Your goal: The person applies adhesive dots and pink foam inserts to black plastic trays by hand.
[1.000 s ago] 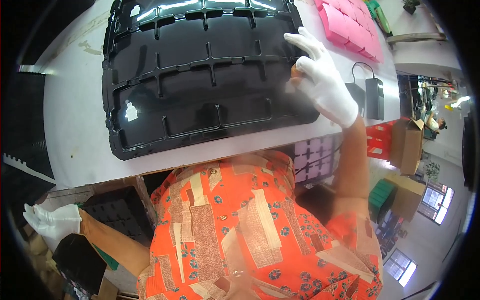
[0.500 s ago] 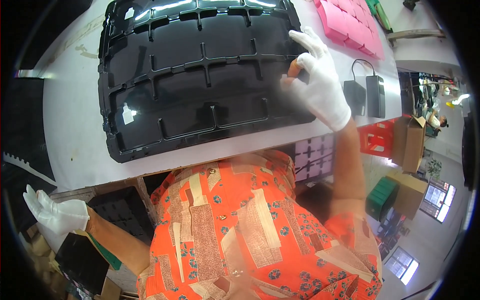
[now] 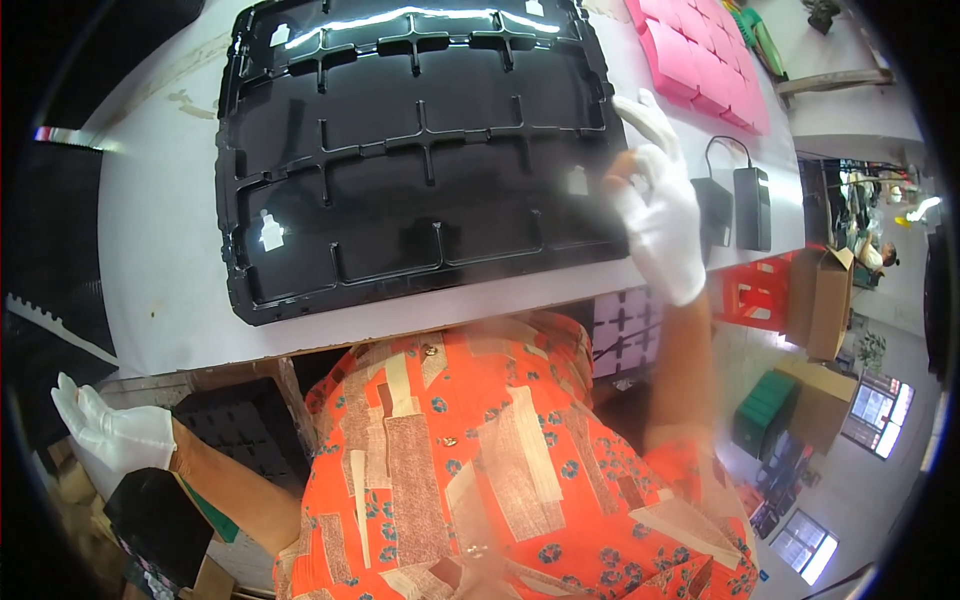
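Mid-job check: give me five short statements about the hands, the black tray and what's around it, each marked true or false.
1. The left hand and the right hand are gloved in white. True.
2. The left hand is over the tray. False: it is off at the lower left, away from the black tray.
3. A white bottle-shaped piece lies in the tray's near left part. True.
4. The pink moulded item is left of the tray. False: it is right of it.
5. A black device is right of the right hand. True.

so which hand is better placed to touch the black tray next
Probably the right hand: it is by the right edge of the black tray, while the left hand is out beyond the near edge of the white table.
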Available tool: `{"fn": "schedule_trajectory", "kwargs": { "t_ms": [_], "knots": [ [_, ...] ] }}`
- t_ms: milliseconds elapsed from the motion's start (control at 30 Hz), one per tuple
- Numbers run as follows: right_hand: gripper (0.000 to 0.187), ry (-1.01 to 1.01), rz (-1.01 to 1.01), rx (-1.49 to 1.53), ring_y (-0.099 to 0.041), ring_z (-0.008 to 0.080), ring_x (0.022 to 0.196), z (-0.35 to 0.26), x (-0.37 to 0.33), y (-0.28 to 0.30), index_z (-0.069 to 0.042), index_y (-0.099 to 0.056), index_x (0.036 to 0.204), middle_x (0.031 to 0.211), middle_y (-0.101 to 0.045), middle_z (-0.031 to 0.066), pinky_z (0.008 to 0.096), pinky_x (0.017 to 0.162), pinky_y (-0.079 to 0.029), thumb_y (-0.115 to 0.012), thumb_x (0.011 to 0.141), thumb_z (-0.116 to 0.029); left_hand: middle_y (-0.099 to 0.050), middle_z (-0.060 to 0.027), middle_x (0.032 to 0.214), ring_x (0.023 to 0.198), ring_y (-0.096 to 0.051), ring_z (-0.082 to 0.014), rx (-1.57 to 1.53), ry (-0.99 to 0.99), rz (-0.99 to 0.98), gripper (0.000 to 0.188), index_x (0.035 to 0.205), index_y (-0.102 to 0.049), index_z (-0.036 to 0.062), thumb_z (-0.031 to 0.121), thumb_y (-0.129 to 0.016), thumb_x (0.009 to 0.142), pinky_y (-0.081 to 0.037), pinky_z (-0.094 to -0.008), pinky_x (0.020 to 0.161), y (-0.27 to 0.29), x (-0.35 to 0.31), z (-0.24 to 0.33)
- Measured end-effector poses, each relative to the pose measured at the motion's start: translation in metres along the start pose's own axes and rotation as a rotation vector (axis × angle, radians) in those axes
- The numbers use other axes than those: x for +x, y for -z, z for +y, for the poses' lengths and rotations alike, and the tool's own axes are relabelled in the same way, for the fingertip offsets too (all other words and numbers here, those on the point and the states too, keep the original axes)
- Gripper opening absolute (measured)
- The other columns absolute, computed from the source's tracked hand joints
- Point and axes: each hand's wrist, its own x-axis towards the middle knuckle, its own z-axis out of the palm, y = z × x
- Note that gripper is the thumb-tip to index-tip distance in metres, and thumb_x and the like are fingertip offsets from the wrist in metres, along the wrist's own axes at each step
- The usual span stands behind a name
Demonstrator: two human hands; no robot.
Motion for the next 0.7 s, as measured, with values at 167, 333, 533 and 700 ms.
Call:
{"fn": "schedule_trajectory", "kwargs": {
  "t_ms": [167,333,533,700],
  "knots": [
    [0.018,0.03,0.048,-0.175,-0.04,0.0391,0.143,-0.009,-0.007,-0.005,-0.002,-0.062,0.085,0.142,-0.055,0.0161,0.0479,0.116,-0.035,-0.075,0.075,0.004,-0.07,-0.0215,0.123,0.111,-0.068,-0.0267,-0.002,0.018,0.052,0.03,0.128,-0.061,-0.0118,0.003,-0.059,0.101,-0.055,-0.0336,0.097,-0.006,-0.006,0.011],
    [0.021,0.15,0.06,-0.311,-0.046,0.0386,0.137,0.002,0.005,-0.009,-0.005,-0.065,0.083,0.14,-0.057,0.0137,0.0487,0.112,-0.037,-0.08,0.07,0.0,-0.067,-0.0191,0.131,0.117,-0.065,-0.0253,0.016,0.037,-0.004,0.036,0.135,-0.057,-0.0094,0.006,-0.056,0.103,-0.051,-0.0322,0.101,-0.002,0.001,0.035],
    [0.019,0.232,0.039,-0.321,-0.047,0.0404,0.135,0.007,0.009,-0.02,-0.006,-0.062,0.08,0.136,-0.059,0.0156,0.0492,0.112,-0.037,-0.075,0.068,0.003,-0.066,-0.0231,0.128,0.108,-0.068,-0.0263,-0.11,-0.155,0.006,0.032,0.128,-0.059,-0.014,0.002,-0.058,0.101,-0.056,-0.033,0.095,-0.006,-0.007,0.027],
    [0.018,0.154,0.154,-0.13,-0.046,0.0407,0.139,-0.046,0.003,-0.028,-0.003,-0.056,0.077,0.135,-0.06,0.0175,0.0503,0.112,-0.038,-0.068,0.068,0.007,-0.067,-0.0174,0.119,0.104,-0.065,-0.0242,-0.213,-0.01,-0.01,0.031,0.122,-0.062,-0.0135,-0.009,-0.059,0.092,-0.055,-0.0326,0.092,0.029,-0.043,0.062]
  ]
}}
